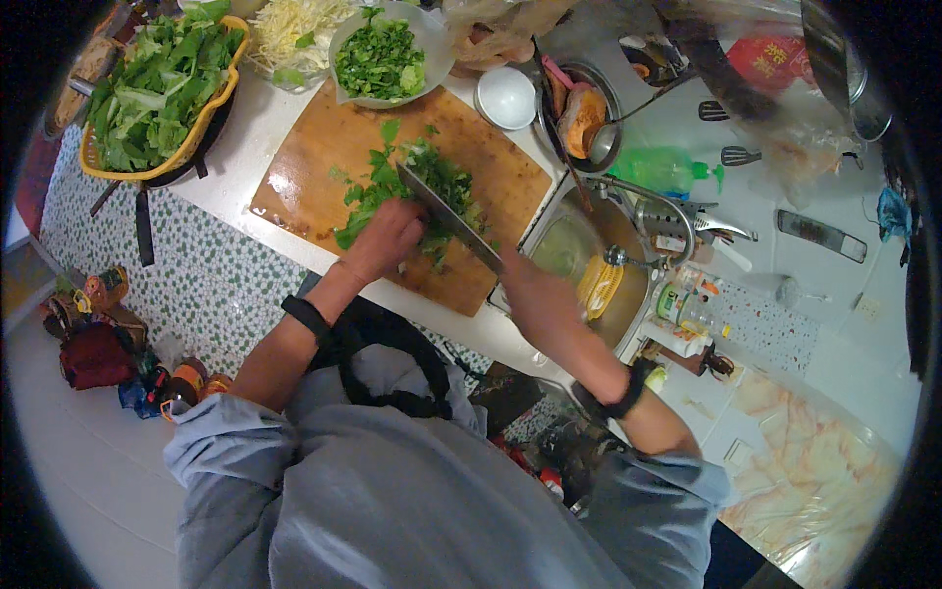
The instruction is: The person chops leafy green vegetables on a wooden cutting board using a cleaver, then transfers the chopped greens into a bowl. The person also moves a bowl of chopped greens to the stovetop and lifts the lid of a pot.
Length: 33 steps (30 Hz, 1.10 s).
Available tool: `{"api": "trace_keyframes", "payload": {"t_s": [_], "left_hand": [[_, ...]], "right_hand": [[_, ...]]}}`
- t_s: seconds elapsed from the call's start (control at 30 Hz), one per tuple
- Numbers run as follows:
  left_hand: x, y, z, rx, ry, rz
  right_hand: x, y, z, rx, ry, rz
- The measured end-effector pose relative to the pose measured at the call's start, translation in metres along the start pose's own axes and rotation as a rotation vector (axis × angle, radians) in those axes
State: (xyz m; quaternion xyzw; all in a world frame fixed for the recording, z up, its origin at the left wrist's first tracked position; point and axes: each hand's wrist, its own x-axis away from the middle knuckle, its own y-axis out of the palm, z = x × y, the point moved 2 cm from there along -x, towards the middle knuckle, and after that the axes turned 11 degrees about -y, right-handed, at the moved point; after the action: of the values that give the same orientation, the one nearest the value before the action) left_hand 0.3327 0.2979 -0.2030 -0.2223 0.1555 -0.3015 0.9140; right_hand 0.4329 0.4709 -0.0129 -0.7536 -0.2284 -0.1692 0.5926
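On a wooden cutting board [309, 158] lie leafy greens [379, 184], whole leaves to the left and chopped pieces [450, 179] on the right. My left hand [390, 234] presses on the leaves with its fingers bent, close to the blade. A kitchen knife [450, 219] is in my right hand [533, 294], its blade slanting across the greens from upper left to lower right. The right hand is slightly blurred. Beyond the board's far edge stands a bowl of chopped greens [379, 62], with a small white bowl [506, 98] to its right.
A yellow basket of leafy greens [88, 158] stands at the upper left. Shredded pale vegetable [291, 37] lies at the back. Right of the board is a sink [633, 294] with a faucet [688, 228]. A metal bowl [614, 96] holding orange pieces stands behind it, near a green pump bottle [659, 169].
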Motion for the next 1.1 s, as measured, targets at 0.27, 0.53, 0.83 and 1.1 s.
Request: {"api": "trace_keyframes", "payload": {"t_s": [0.27, 0.53, 0.83, 1.1], "left_hand": [[0.005, 0.0, -0.006, -0.177, 0.21, 0.083], [0.009, -0.003, -0.003, -0.108, 0.12, 0.037], [0.014, -0.03, -0.002, -0.255, 0.34, -0.07], [0.011, -0.008, -0.006, -0.196, 0.129, -0.011]], "right_hand": [[-0.048, 0.034, 0.002, -0.016, -0.053, 0.167], [-0.029, 0.039, -0.012, -0.094, -0.044, 0.192], [-0.056, 0.076, 0.012, 0.016, -0.105, 0.367], [0.0, -0.015, -0.01, 0.087, -0.102, 0.144]]}}
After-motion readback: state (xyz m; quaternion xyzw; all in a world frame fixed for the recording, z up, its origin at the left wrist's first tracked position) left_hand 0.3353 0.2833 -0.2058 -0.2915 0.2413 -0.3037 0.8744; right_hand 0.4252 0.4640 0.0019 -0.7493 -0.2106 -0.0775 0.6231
